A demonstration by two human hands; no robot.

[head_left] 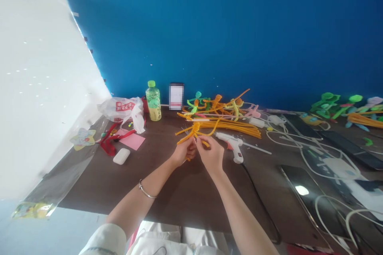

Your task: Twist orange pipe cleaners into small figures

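Both hands meet over the middle of a dark brown table [167, 191]. My left hand [184, 152] is closed on a twisted orange pipe-cleaner figure [194, 132], whose loose ends stick out to the left and up. My right hand [212, 154] pinches the same orange figure from the right side. A silver bangle [145, 191] sits on my left wrist. Just behind the hands lies a bundle of straight orange pipe cleaners [236, 127].
A white glue gun [233, 145] lies right of my hands, its black cord running toward me. Behind: green-capped bottle [153, 101], plastic bag [125, 110], pink paper [131, 140], white case [121, 156], pipe-cleaner figures [215, 105]. Right: white cables [302, 143], dark tablets [311, 199], green figures [329, 103].
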